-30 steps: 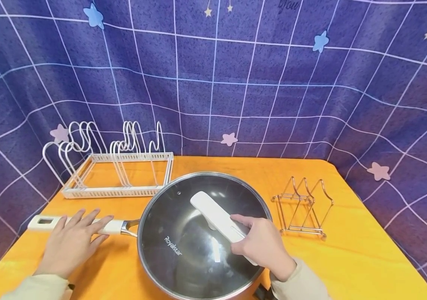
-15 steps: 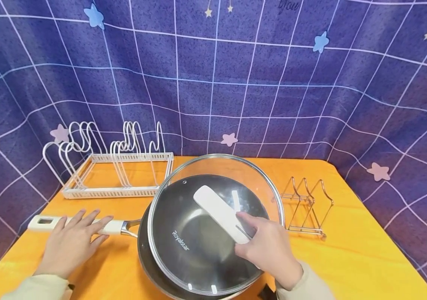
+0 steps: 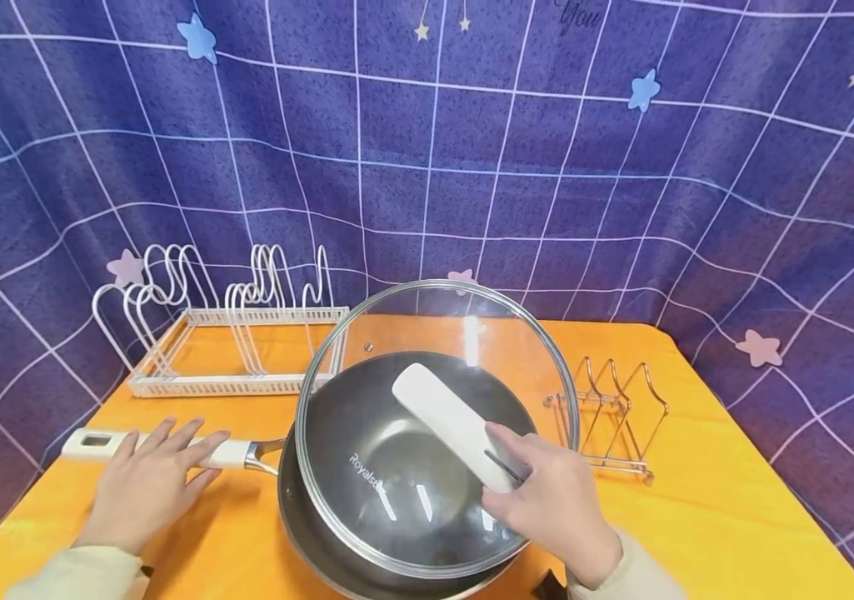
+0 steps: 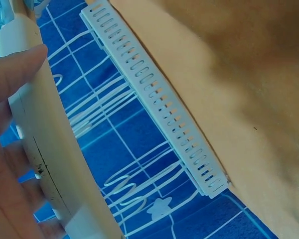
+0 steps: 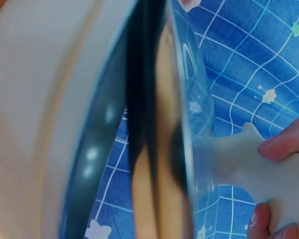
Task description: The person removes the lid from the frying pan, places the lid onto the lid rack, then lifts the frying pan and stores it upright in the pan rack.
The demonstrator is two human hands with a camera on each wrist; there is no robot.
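Observation:
My right hand [image 3: 550, 504] grips the white handle [image 3: 456, 421] of a round glass lid [image 3: 362, 533] with a metal rim. Tilted, the lid hangs above a dark wok [image 3: 307, 542], its far edge higher. In the right wrist view a gap shows between the lid's rim and the wok, and the thumb [image 5: 284, 142] presses the lid handle. My left hand [image 3: 145, 483] rests on the wok's cream handle [image 3: 227, 452], fingers spread and fairly straight across its top. The left wrist view has the thumb [image 4: 20, 72] touching that handle's side.
A white wire rack [image 3: 224, 385] stands behind the left hand. At the right is a small copper-coloured wire rack [image 3: 614, 462], partly seen through the lid. An orange cloth [image 3: 726, 517] covers the table, and a blue gridded curtain [image 3: 509, 192] hangs behind.
The lid has come off the wok, rising and shifting slightly right and away with my right hand. More of the wok's near inside shows. My left hand stays on the wok handle.

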